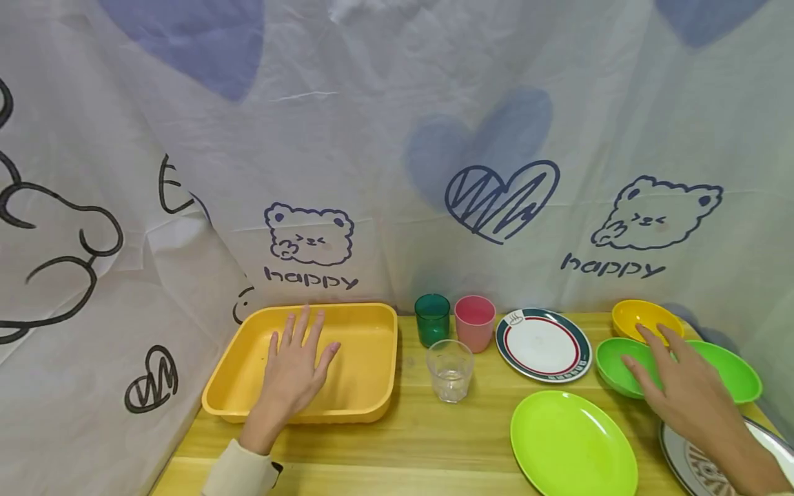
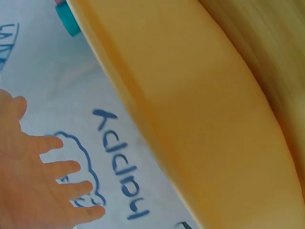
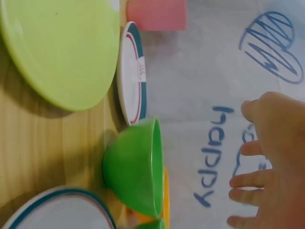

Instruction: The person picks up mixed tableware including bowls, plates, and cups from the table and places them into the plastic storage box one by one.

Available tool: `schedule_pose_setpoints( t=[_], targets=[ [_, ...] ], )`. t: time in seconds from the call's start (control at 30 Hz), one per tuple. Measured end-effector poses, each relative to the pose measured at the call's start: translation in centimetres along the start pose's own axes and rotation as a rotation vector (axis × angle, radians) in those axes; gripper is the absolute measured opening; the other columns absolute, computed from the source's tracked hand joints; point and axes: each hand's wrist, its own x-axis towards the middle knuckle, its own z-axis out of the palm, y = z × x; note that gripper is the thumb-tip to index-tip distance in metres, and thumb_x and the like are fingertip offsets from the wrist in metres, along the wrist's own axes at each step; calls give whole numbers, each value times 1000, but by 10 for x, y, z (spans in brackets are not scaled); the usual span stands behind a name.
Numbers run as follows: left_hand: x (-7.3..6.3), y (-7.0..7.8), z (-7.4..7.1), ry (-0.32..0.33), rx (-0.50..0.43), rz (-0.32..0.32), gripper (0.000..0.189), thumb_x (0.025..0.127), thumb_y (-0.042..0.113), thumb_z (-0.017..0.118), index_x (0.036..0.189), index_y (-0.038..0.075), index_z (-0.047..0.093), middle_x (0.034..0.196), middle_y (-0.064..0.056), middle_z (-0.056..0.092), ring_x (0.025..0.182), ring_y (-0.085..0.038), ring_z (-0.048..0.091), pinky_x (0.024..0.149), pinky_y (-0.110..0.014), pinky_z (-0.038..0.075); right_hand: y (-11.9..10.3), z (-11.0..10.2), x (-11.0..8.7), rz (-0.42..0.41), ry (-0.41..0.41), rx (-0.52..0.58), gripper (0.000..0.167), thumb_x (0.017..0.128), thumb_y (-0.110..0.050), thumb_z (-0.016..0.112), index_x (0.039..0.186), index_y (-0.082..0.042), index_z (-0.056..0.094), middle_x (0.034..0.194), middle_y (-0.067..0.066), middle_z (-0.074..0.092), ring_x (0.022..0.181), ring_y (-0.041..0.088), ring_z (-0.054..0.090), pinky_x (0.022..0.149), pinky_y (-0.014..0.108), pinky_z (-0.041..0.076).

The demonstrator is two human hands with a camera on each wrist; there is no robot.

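We see a smooth plastic tray and glossy lime-green plate. Our table looks wood-grained, the backdrop matt cloth.

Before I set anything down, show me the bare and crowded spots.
The broadest bare patch of tabletop lies in front of the clear cup, between the yellow tray and the lime plate. A smaller gap separates that cup from the white plate. The right end is crowded: green bowls, yellow bowl, patterned plate.

On the table, three cups stand between a tray, left, and plates and bowls, right.
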Motion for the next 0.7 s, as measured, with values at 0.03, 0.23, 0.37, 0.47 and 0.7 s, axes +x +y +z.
schedule_pose_setpoints(
  t=[0.03, 0.23, 0.37, 0.47, 0.7],
  targets=[
    [-1, 4, 1, 9, -2, 8, 68, 109, 52, 37, 161, 9, 33, 168, -19, 21, 153, -45, 17, 118, -70, 16, 2, -1, -4, 7, 16, 23, 68, 107, -41, 51, 154, 4, 32, 148, 43, 32, 126, 65, 36, 99, 81, 30],
    [-7, 26, 13, 53, -18, 76, 61, 109, 47, 43, 158, 11, 40, 164, -19, 30, 149, -46, 26, 117, -70, 24, 16, -8, -28, 81, 116, 124, 61, 108, -28, 49, 153, 9, 30, 149, 42, 30, 130, 64, 31, 110, 78, 19],
    [-12, 41, 25, 41, -35, 121, 60, 109, 47, 43, 158, 13, 41, 165, -16, 31, 149, -44, 28, 116, -70, 24, 29, -10, -43, 131, 200, 134, 57, 108, -21, 47, 152, 11, 30, 141, 45, 35, 124, 65, 35, 111, 76, 21],
    [-15, 50, 34, 20, -32, 139, 58, 109, 47, 42, 157, 14, 43, 165, -11, 33, 148, -42, 30, 116, -70, 24, 37, -8, -53, 193, 277, 144, 51, 107, -15, 44, 147, 14, 35, 135, 45, 39, 120, 64, 38, 111, 73, 25],
    [-18, 65, 49, -28, 1, 160, 56, 110, 47, 38, 151, 10, 51, 155, -10, 48, 139, -39, 45, 113, -67, 32, 49, 10, -84, 395, 336, 175, 44, 106, -13, 36, 141, 14, 37, 133, 43, 37, 127, 61, 37, 114, 69, 27]
  ],
)
